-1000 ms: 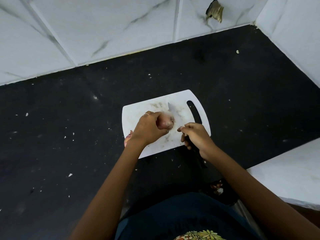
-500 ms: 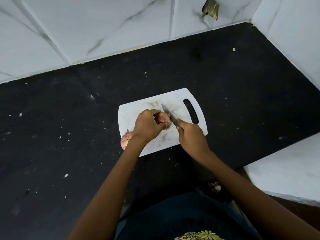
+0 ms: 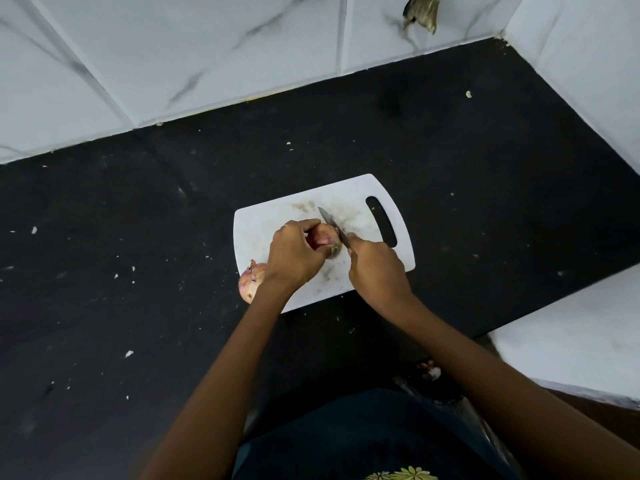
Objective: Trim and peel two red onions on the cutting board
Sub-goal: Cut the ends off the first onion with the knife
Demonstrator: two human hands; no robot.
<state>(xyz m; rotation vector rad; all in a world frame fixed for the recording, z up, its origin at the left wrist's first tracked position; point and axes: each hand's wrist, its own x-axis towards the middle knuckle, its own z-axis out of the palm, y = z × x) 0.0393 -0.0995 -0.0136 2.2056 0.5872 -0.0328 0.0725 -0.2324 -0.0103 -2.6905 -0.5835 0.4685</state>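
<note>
First onion (image 3: pixel 323 240), gripped by curled left hand (image 3: pixel 294 252), was under knife (image 3: pixel 332 226); right hand (image 3: pixel 375 268) clenched handle. Second onion (image 3: pixel 250 280), at board's (image 3: pixel 263 220) seven o'clock, remained unpeeled.

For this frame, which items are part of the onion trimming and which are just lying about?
In use:
- held onion, gripped by left hand
- knife in right hand
- cutting board
- second onion, at board's left edge

Lying about:
- white specks on countertop
- brown scrap on wall tiles
</note>
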